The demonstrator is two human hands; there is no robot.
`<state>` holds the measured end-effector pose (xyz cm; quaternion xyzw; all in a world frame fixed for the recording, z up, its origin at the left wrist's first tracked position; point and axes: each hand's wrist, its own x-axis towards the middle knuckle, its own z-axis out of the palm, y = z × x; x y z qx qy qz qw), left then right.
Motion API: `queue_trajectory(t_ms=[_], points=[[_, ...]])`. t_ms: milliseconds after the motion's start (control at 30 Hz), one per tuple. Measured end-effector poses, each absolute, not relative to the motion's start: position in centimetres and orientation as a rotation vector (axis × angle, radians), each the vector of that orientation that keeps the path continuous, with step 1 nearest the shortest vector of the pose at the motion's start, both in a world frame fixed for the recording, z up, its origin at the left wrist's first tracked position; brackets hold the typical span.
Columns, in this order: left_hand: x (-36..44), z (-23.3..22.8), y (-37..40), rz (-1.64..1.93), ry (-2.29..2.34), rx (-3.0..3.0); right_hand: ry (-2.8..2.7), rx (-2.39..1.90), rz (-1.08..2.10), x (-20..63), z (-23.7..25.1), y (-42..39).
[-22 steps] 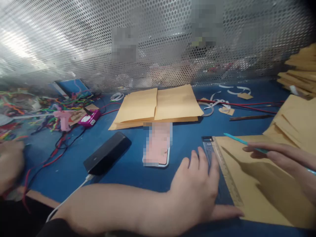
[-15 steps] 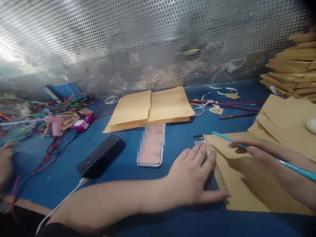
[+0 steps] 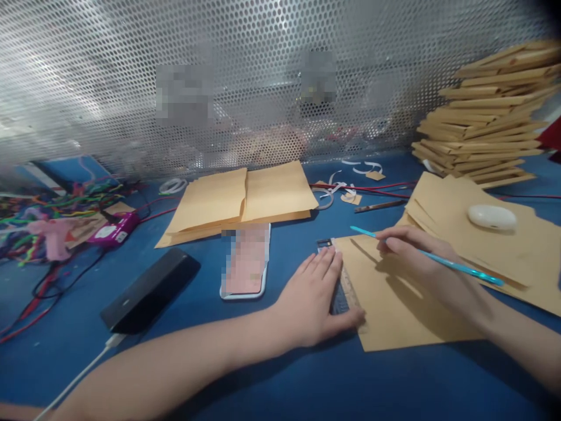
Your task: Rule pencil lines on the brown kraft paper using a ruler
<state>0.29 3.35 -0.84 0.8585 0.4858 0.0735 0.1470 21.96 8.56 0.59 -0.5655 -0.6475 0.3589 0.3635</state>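
My left hand (image 3: 309,295) lies flat with its fingers stretched over a clear ruler (image 3: 348,286). The ruler runs along the left edge of a brown paper sheet (image 3: 394,324), and my thumb presses near its lower end. A thin turquoise pen (image 3: 456,264) is pinched in my right hand (image 3: 421,263), above the sheet. Its tip points left toward the top of the ruler, apart from the paper, with a shadow below. Part of the ruler is hidden under my left fingers.
A phone (image 3: 245,263) and a black power bank (image 3: 151,289) with a white cable lie left. Folded brown paper (image 3: 272,193) is behind the phone. A white oval case (image 3: 491,217) rests on brown sheets at right, before a tall stack of folded paper (image 3: 482,117). A perforated metal panel (image 3: 263,76) borders the back.
The view has swung to the right, so the table things appear farther left. My left fingers look closer together. My right hand still holds the pen above the sheet.
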Motion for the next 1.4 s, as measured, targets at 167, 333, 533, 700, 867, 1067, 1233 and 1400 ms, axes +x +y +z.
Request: queue_trajectory(t_ms=[167,333,533,700,867,1067,1233,1400], points=[[0.4,-0.8,3.4,0.183,1.422,2.452,-1.63,-1.427,1.044,21.7,0.0,8.6],[0.5,-0.8,3.5,0.17,1.431,2.45,-1.625,-1.376,1.13,21.7,-0.3,8.7],[0.4,-0.9,3.6,0.183,1.439,2.45,-1.654,-1.382,1.172,21.6,0.2,8.3],[0.4,-0.7,3.5,0.173,1.434,2.446,-1.688,-1.329,1.211,21.4,0.8,7.8],[0.5,-0.8,3.5,0.186,1.436,2.45,-1.688,-1.325,1.224,21.3,0.8,7.7],[0.4,-0.9,3.5,0.197,1.431,2.469,-1.707,-1.36,1.17,21.2,0.7,7.8],[0.3,-0.9,3.5,0.194,1.432,2.464,-1.705,-1.348,1.151,21.1,0.5,7.9],[0.4,-0.8,3.5,0.192,1.443,2.459,-1.724,-1.34,1.141,21.2,0.3,8.1]])
